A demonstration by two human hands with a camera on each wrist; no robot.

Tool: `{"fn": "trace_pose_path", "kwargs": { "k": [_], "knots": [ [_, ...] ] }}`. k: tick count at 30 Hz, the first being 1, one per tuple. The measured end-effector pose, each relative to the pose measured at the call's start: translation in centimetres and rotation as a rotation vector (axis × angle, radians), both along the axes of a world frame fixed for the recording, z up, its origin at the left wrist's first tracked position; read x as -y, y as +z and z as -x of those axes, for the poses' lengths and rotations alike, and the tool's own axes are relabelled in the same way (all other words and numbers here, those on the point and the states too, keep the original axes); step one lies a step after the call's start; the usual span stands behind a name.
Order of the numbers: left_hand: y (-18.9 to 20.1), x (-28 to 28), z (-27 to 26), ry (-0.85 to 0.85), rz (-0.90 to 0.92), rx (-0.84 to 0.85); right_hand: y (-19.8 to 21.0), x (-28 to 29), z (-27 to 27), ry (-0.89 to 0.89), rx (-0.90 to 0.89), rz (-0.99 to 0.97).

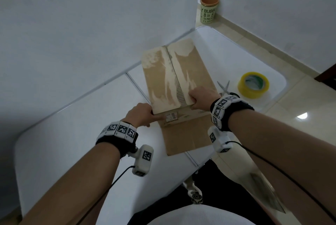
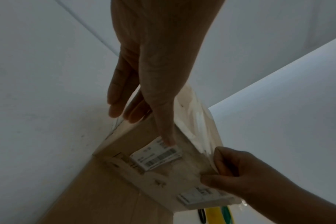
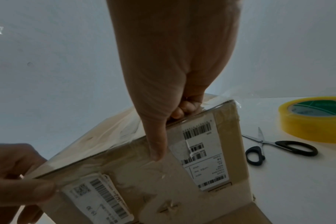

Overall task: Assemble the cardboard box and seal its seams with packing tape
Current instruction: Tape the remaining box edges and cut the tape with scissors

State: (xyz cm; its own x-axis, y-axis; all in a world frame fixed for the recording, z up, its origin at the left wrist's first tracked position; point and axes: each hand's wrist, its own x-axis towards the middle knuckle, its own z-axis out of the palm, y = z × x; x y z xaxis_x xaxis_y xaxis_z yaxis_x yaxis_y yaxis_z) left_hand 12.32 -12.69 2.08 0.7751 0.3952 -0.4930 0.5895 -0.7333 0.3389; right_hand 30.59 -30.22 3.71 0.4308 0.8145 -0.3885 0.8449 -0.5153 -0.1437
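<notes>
The white tabletop [image 1: 76, 115] is the biggest thing here, and it stands against a white wall [image 1: 91, 15]. The cardboard box [image 1: 190, 72] sits on it, near the far right corner. The box's top flaps are folded shut and meet along a middle line. The top has pale torn patches and shiny clear tape. One brown flap [image 1: 185, 137] lies flat on the tabletop, pointing toward the person. White labels [image 3: 203, 151] with bar codes are stuck on the near side of the box.

The left hand [image 1: 141, 114] holds the near left corner of the box, with its grip closed on the edge. The right hand [image 1: 203, 99] holds the near right edge of the box. Its fingers are curled over the top and its thumb points down the near side.

A yellow roll of tape [image 1: 253, 85] lies on the tabletop to the right of the box. Scissors [image 3: 278, 145] with black handles lie between the box and the roll. A green cup [image 1: 209, 9] stands on the floor in the far corner.
</notes>
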Motion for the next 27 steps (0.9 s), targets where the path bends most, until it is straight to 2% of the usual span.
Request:
{"fn": "trace_pose_path", "kwargs": {
  "k": [4,6,8,10,12,15,17,22,27],
  "knots": [
    [0.6,-0.2,-0.7,-0.038,-0.045,-0.036,-0.2,-0.1,0.1,-0.024,-0.008,-0.021],
    [0.5,0.2,-0.7,-0.032,-0.122,-0.047,-0.3,-0.1,0.1,-0.035,-0.012,-0.036],
    [0.9,0.6,-0.9,-0.091,-0.243,-0.130,-0.3,-0.1,0.1,-0.024,-0.003,-0.031],
    [2.5,0.8,-1.7,-0.165,-0.356,-0.215,-0.3,0.0,0.1,-0.017,0.001,-0.036],
    [5.0,1.4,-3.4,-0.244,-0.417,-0.203,-0.3,0.2,0.2,-0.030,0.001,-0.051],
    [6.6,4.1,-6.9,-0.447,-0.304,-0.086,-0.4,0.4,0.5,-0.034,0.002,-0.088],
    [6.2,6.2,-8.8,-0.525,-0.237,-0.063,-0.4,0.6,0.7,-0.045,-0.017,-0.119],
    [4.1,6.5,-10.7,-0.482,-0.216,-0.107,-0.6,1.9,0.2,0.034,-0.016,-0.201],
    [4.0,6.0,-11.7,-0.524,-0.196,-0.192,0.1,4.8,-2.1,0.072,0.016,-0.233]
  ]
}}
